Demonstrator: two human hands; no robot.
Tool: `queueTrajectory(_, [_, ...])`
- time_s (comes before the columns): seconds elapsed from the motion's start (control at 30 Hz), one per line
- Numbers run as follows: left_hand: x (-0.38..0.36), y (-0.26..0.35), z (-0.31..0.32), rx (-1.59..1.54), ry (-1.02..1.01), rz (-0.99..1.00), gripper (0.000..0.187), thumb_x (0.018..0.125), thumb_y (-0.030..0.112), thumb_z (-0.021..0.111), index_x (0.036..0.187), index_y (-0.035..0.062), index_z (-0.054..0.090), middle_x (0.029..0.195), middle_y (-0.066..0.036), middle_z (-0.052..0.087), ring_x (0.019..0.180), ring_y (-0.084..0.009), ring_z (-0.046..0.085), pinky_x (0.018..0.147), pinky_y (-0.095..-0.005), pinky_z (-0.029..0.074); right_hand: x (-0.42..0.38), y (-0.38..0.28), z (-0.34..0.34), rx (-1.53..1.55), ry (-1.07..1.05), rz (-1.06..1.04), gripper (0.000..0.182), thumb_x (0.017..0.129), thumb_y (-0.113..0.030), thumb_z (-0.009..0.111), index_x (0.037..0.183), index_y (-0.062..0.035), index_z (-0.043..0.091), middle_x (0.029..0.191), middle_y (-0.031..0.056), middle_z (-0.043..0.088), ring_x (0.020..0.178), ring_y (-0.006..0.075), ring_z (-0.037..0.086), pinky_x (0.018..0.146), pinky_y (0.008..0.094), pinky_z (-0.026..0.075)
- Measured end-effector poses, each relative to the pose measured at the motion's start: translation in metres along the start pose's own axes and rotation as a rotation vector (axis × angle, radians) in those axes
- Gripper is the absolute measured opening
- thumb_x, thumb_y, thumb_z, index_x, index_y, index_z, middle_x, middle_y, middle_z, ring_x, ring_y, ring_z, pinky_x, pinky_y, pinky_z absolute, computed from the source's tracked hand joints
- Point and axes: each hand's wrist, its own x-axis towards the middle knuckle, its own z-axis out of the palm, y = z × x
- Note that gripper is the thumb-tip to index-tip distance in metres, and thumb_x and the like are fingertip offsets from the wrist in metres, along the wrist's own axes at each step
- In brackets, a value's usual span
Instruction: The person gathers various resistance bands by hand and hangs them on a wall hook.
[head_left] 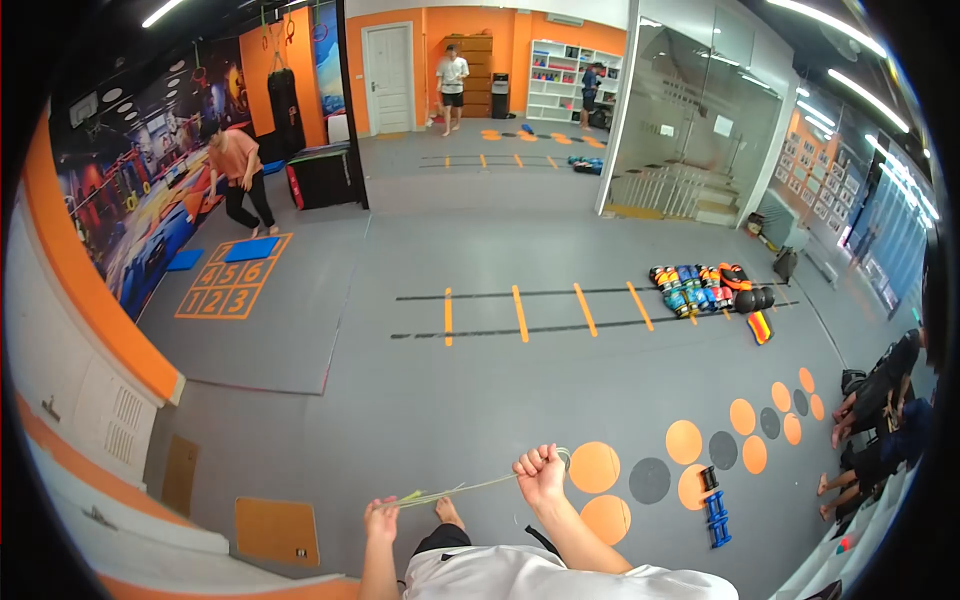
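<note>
A thin pale yellow-green cord [450, 491], apparently in more than one strand, runs nearly straight between my two hands. My left hand [380, 521] is closed around one end, low and left of the middle, with a brighter green bit beside the fingers. Higher and to the right, my right hand [541, 474] is closed in a fist on the other end, and a small loop of the cord shows by its knuckles. Both hands are in front of my body, above the grey floor [480, 420]. Whether the cord ends have handles is hidden by my fingers.
Blue dumbbells [716, 518] lie on the floor to the right. Boxing gloves and pads [700, 288] are piled on the ladder marking. A person [238, 175] bends near blue mats [252, 249] at left. People sit along the right edge. A mirror [480, 190] stands ahead.
</note>
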Motion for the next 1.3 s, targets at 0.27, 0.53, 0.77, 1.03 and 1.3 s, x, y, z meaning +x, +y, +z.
queueTrajectory(0.27, [0.101, 0.133, 0.056, -0.659, -0.092, 0.015, 0.02, 0.09, -0.003, 0.036, 0.108, -0.0059, 0.044, 0.108, -0.017, 0.055, 0.101, -0.0258, 0.056, 0.089, -0.034, 0.05, 0.138, 0.003, 0.119, -0.033, -0.067, -0.04, 0.04, 0.099, -0.038, 0.024, 0.075, -0.0105, 0.041, 0.055, -0.0006, 0.024, 0.049, 0.0122, 0.021, 0.048, 0.0265, 0.022])
queueTrajectory(0.53, [0.174, 0.198, 0.202, -0.605, -0.038, 0.01, 0.019, 0.095, 0.008, 0.036, 0.11, 0.0032, 0.046, 0.114, -0.009, 0.054, 0.121, -0.0222, 0.044, 0.104, -0.0496, 0.032, 0.339, 0.052, 0.073, 0.126, 0.273, 0.084, 0.034, 0.098, -0.033, 0.027, 0.085, -0.0066, 0.044, 0.069, 0.0042, 0.043, 0.064, 0.0169, 0.043, 0.06, 0.0294, 0.036])
queueTrajectory(0.77, [0.307, 0.238, 0.272, -0.488, -0.091, 0.079, 0.021, 0.096, 0.015, 0.039, 0.113, 0.0069, 0.047, 0.12, -0.007, 0.052, 0.123, -0.0208, 0.042, 0.105, -0.0533, 0.03, 0.489, 0.1, 0.157, -0.05, 0.359, 0.219, 0.025, 0.098, -0.027, 0.031, 0.093, -0.0091, 0.048, 0.095, 0.0029, 0.053, 0.098, 0.0197, 0.051, 0.091, 0.047, 0.037])
queueTrajectory(1.03, [0.423, 0.303, 0.374, -0.51, -0.085, 0.217, 0.029, 0.094, 0.024, 0.045, 0.113, 0.0042, 0.053, 0.118, -0.005, 0.057, 0.114, -0.0174, 0.051, 0.101, -0.0344, 0.04, 0.658, 0.148, 0.301, -0.131, 0.147, 0.28, 0.019, 0.096, -0.02, 0.039, 0.09, -0.0062, 0.051, 0.094, 0.0048, 0.055, 0.097, 0.0212, 0.054, 0.093, 0.042, 0.043])
queueTrajectory(1.3, [0.609, 0.354, 0.417, -0.694, 0.089, 0.209, 0.028, 0.092, 0.027, 0.05, 0.109, 0.0053, 0.055, 0.113, -0.003, 0.06, 0.111, -0.0145, 0.054, 0.097, -0.0308, 0.044, 0.823, 0.233, 0.39, -0.13, 0.132, 0.319, 0.021, 0.095, -0.018, 0.043, 0.1, -0.0006, 0.054, 0.1, 0.0074, 0.06, 0.099, 0.0212, 0.058, 0.094, 0.0373, 0.048])
